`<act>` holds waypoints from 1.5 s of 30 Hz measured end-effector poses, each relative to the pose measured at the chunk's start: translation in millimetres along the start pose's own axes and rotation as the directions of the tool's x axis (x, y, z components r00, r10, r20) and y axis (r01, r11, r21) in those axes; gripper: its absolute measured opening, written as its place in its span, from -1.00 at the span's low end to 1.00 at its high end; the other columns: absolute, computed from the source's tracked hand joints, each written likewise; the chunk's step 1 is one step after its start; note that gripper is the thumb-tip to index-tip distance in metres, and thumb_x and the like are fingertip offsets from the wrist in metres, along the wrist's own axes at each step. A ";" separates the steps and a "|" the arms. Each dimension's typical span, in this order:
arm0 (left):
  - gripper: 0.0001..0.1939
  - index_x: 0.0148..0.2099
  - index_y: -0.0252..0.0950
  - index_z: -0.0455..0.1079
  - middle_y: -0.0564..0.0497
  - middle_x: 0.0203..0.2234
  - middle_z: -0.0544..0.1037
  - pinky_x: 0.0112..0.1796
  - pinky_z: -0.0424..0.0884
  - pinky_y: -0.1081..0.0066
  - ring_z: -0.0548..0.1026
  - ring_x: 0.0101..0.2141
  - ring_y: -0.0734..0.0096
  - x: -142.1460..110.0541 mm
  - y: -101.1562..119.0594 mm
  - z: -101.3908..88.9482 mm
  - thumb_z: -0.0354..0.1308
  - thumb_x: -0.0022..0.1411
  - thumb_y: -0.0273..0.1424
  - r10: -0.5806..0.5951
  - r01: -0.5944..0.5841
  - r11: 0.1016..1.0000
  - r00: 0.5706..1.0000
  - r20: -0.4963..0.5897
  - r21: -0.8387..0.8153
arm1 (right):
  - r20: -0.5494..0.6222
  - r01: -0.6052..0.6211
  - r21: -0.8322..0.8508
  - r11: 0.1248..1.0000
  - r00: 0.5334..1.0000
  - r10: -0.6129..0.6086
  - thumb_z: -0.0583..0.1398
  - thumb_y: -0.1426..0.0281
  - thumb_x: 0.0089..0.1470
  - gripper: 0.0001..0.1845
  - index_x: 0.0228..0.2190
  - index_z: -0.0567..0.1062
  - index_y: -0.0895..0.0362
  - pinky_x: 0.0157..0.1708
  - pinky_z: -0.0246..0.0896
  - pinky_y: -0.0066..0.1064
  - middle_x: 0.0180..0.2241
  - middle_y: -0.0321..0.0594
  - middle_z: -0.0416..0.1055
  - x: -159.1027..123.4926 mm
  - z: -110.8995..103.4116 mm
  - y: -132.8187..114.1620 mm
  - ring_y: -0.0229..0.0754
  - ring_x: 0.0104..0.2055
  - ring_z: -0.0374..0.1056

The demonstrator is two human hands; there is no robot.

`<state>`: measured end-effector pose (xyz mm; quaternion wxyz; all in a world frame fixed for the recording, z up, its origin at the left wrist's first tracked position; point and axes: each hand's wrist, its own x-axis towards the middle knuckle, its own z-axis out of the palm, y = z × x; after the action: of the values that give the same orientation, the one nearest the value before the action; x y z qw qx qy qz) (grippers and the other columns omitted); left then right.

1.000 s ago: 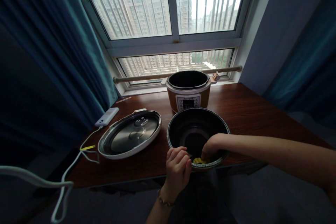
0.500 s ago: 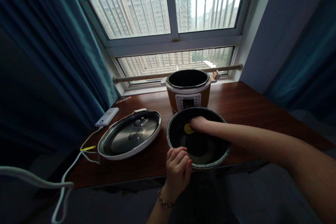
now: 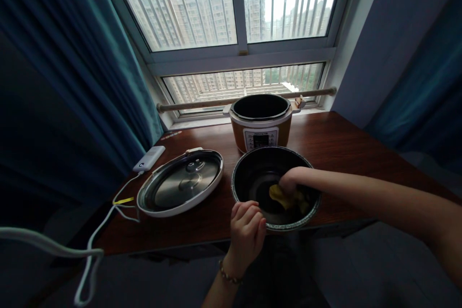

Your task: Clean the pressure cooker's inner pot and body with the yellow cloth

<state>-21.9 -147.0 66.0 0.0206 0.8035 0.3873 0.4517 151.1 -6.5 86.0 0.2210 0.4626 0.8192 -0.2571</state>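
A dark inner pot [image 3: 236,180] with a speckled rim tilts toward me at the table's front edge. My left hand [image 3: 247,228] is closed over the pot's near left rim, fingers curled onto it. Inside the pot, my right hand [image 3: 291,178] presses a yellow cloth [image 3: 280,196] against the inner surface; the fingertips are partly hidden by shadow and cloth. Directly behind stands the brown and white electric cooker [image 3: 262,127], its top uncovered. To the left lies the cooker's round lid [image 3: 187,185], metal inner side facing up.
On the wooden table [image 3: 325,139] a white power bank [image 3: 149,159] sits at the left, with a white cable [image 3: 90,245] running off the edge. A barred window [image 3: 241,53] rises behind, flanked by blue curtains [image 3: 90,57].
My right hand has moved right and a little nearer inside the pot, carrying the yellow cloth, more of which now shows. My left hand keeps its hold on the rim.
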 end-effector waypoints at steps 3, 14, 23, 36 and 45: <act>-0.81 -0.40 -0.28 0.30 0.02 -0.49 0.47 -0.16 0.21 0.25 0.41 -0.24 0.34 0.9 0.3 0.0 -0.09 0.19 -0.53 0.003 -0.003 1.000 1.000 -0.005 0.008 | 0.108 -0.006 0.015 1.000 0.994 0.004 0.27 0.26 -0.09 -0.74 -0.51 0.51 0.24 -0.50 0.19 -0.47 -0.59 -0.25 0.39 -28.2 4.3 -11.3 -0.25 -0.50 0.33; -0.61 0.13 -0.29 0.16 -0.21 0.01 0.35 -0.04 0.31 0.12 0.32 0.03 0.19 -9.2 -2.1 -14.6 -0.12 0.29 -0.33 -0.117 0.092 0.958 0.990 -0.077 -0.270 | -0.299 0.266 0.919 0.292 0.951 0.075 -0.04 -0.01 0.09 -0.39 -0.08 0.34 0.22 -0.62 0.18 -0.58 -0.25 -0.10 0.41 -119.2 11.5 -61.5 -0.34 -0.51 0.36; -0.80 -0.17 -0.20 0.36 0.00 -0.27 0.55 -0.09 0.30 0.18 0.45 -0.19 0.32 4.2 12.1 -42.5 0.12 0.13 -0.52 0.171 -0.170 0.985 0.984 0.057 -0.029 | -0.664 0.610 0.741 0.282 0.728 0.171 0.09 0.24 0.11 -0.44 0.11 0.16 0.18 -0.13 0.34 -0.29 -0.01 -0.03 0.33 -135.3 77.5 -105.4 -0.13 -0.08 0.37; -0.69 -0.43 -0.26 0.28 -0.05 -0.50 0.41 -0.40 0.31 0.28 0.37 -0.43 0.29 -4.9 3.2 -88.9 -0.16 0.27 -0.29 -0.144 0.214 0.821 0.975 0.171 -0.530 | -0.901 0.434 0.434 0.790 0.228 0.370 0.04 0.36 0.14 -0.79 -0.23 0.45 0.05 0.00 0.20 -0.24 -0.13 -0.20 0.43 -155.6 94.7 -52.0 -0.13 -0.02 0.31; -0.93 -0.38 -0.27 0.31 -0.02 -0.40 0.47 0.03 0.02 -0.08 0.37 -0.16 0.15 -7.6 18.4 -42.6 0.17 0.09 -0.43 -0.053 0.092 0.919 0.992 -0.112 0.383 | -0.739 0.280 0.663 0.694 0.102 0.666 0.08 0.24 0.02 -0.26 0.15 0.06 0.37 0.17 -0.10 -0.07 0.18 0.16 0.02 -91.6 107.6 -22.2 0.05 0.23 -0.07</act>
<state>-44.6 -178.2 92.8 -0.1410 0.7534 0.4987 0.4047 188.6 -142.5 62.9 -0.5210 0.6697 0.5135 -0.1277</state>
